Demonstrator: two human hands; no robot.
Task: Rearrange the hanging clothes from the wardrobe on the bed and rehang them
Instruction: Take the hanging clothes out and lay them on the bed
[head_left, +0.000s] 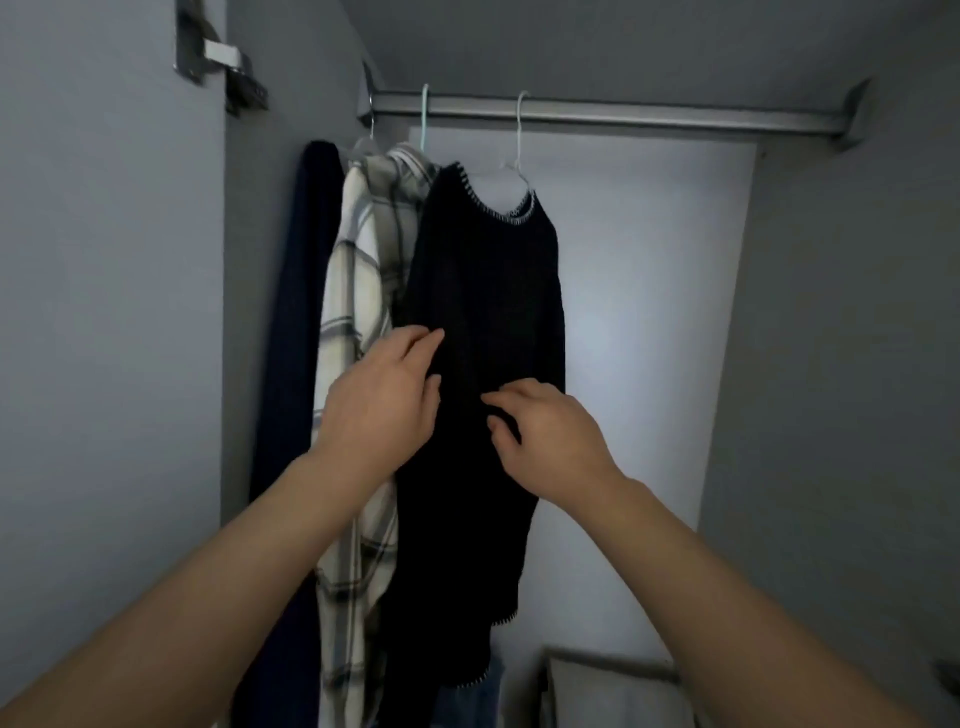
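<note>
A black knit top (488, 291) with white stitched trim hangs on a white hanger (519, 156) from the metal wardrobe rail (649, 117). My left hand (382, 400) lies against the top's left side, fingers loosely extended onto the fabric. My right hand (545, 428) touches the front of the top at mid-height with bent fingertips; whether it pinches the fabric is unclear. Left of the top hang a white plaid shirt (358, 312) on a pale green hanger (425, 117) and a dark navy garment (296, 322).
The wardrobe's left wall (104, 312) carries a metal hinge (218, 57) near the top. The rail's right stretch carries no hangers. A grey box-like object (613, 691) sits at the wardrobe's bottom right, and blue cloth (493, 680) shows below the black top.
</note>
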